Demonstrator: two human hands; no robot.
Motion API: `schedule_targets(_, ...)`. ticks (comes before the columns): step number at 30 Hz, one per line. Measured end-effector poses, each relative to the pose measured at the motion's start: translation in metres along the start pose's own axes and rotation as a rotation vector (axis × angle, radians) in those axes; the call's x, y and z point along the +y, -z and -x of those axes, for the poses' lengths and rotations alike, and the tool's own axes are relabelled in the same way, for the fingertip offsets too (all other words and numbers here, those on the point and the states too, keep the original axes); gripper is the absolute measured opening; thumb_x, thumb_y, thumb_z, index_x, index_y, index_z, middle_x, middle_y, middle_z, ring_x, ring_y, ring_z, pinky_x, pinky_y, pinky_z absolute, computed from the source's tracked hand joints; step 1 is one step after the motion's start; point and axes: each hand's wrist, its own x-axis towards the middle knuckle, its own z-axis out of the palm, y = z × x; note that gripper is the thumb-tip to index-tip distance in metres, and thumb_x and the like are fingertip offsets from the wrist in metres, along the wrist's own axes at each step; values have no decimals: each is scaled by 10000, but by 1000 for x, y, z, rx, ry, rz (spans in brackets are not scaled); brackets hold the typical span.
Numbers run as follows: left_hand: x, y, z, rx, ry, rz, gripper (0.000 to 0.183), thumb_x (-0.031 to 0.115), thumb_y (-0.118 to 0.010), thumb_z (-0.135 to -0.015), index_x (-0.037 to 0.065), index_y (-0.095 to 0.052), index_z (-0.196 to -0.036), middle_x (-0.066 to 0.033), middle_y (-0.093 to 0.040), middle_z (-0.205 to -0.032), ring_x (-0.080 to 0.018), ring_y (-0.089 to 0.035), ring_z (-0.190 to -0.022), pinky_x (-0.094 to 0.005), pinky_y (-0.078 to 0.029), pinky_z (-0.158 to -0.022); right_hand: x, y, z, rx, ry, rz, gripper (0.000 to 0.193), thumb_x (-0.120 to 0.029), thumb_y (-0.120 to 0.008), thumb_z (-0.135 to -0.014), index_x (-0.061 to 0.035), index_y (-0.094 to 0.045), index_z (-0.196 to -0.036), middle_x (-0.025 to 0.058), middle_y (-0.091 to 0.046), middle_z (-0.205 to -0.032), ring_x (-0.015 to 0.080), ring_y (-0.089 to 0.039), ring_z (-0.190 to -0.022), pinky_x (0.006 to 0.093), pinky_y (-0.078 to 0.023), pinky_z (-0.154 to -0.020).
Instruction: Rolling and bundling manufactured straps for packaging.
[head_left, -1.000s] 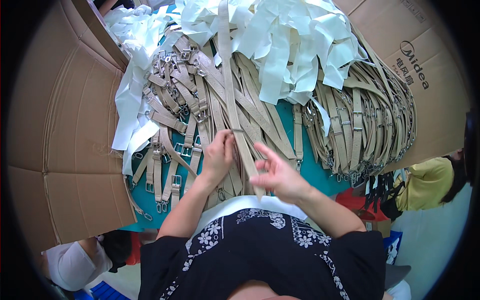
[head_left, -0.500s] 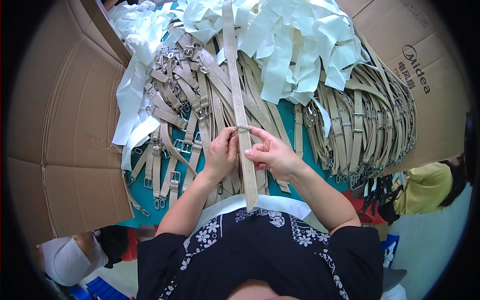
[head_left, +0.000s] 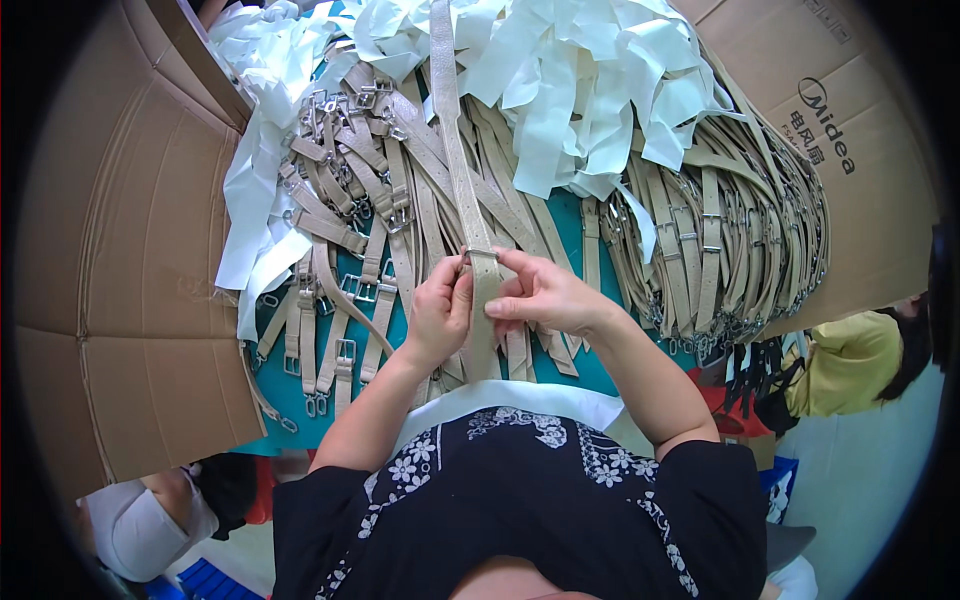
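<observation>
Left carton point(head_left: 165, 260) and right carton point(head_left: 860, 220), interiors hidden; between them, strap point(head_left: 457, 165), left hand point(head_left: 438, 312) pinching its buckle point(head_left: 482, 253), right hand point(head_left: 552, 296) clamped at strap's right edge; near end, earlier over shirt point(head_left: 530, 500), now clears it.

Left hand point(head_left: 438, 315): curled at metal buckle point(head_left: 482, 253)
Right hand point(head_left: 547, 295): gripping beige strap point(head_left: 459, 180)
Loose straps point(head_left: 333, 231): toward teal bench's point(head_left: 572, 236) left edge (messy tangle)
Strap bundle point(head_left: 711, 215): right edge
White strips point(head_left: 545, 110): far edge

the strap point(head_left: 465, 190) is looking leathery and grained, the buckle point(head_left: 482, 253) is shining like metal, the strips point(head_left: 545, 120) are appearing papery, smooth.
</observation>
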Motion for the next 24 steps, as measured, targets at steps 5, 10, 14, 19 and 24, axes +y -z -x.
schedule_targets(5,12,-2,0,54,-65,-138,139,80,-481,-895,-2,-533,-994,-69,-585,-690,-112,-554,-584,-250,-445,-527,6,0,-11,131,28,-267,513,-122,-588,-846,-18,-333,-1279,44,-614,-781,97,-599,-696,211,-452,-581)
schedule_targets(10,16,-2,3,54,-24,-125,139,95,-498,-892,-3,-532,-984,-62,-585,-675,-96,-554,-543,-244,-446,-484,16,1,-10,90,61,-398,429,-113,-596,-841,-34,-402,-1216,55,-626,-815,105,-606,-693,212,-451,-578)
schedule_targets(14,16,0,5,-12,123,-11,143,104,-507,-890,-5,-534,-978,-54,-576,-651,-87,-549,-535,-236,-445,-486,20,2,-11,82,6,-463,399,-102,-612,-828,-40,-435,-1181,41,-622,-802,104,-610,-696,212,-444,-563)
schedule_targets(19,9,3,7,-6,95,-103,141,110,-520,-883,-6,-547,-960,-36,-546,-596,-67,-533,-529,-237,-426,-469,17,0,-11,101,31,-356,371,-99,-624,-818,-47,-455,-1144,21,-620,-796,78,-589,-654,194,-432,-543)
schedule_targets(24,7,5,10,-33,158,-25,131,95,-507,-880,-5,-553,-952,-73,-550,-600,-119,-523,-492,-271,-406,-457,22,-7,-11,154,15,-457,325,-102,-640,-805,-51,-493,-1091,4,-616,-750,43,-548,-596,175,-417,-523)
